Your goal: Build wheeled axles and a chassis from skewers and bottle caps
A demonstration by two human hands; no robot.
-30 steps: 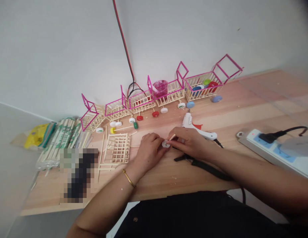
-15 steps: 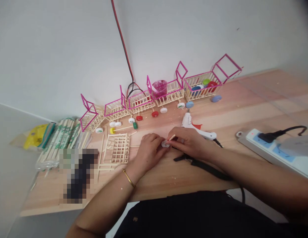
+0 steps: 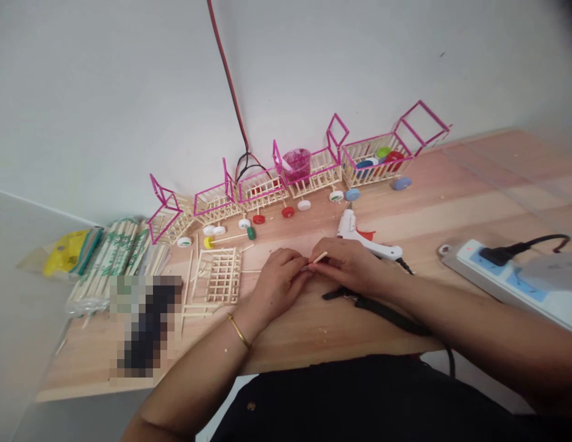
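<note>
My left hand (image 3: 282, 277) has its thumb and fingers closed on a small whitish round piece (image 3: 305, 269), mostly hidden now by the fingers. Between the thumb and fingers of my right hand (image 3: 343, 264) is a short wooden stick (image 3: 319, 258), its near end meeting the fingertips of my left hand. Both hands touch above the wooden table (image 3: 286, 353). Just beyond my right hand lies a white glue gun (image 3: 348, 223) with an orange trigger. A lattice of thin sticks (image 3: 223, 276) rests left of my left hand.
Several stick carts with pink rims (image 3: 262, 189) and bottle-cap wheels line the wall. A pink cup (image 3: 297, 166) stands among them. At left are bundled sticks (image 3: 111, 258) and a yellow bag (image 3: 67, 253). A power strip (image 3: 511, 276) is at right; a black strap (image 3: 382, 314) lies nearer.
The fingers of my left hand have closed further over the whitish piece, which shows less. The stick in my right hand has tilted slightly and shifted to the right.
</note>
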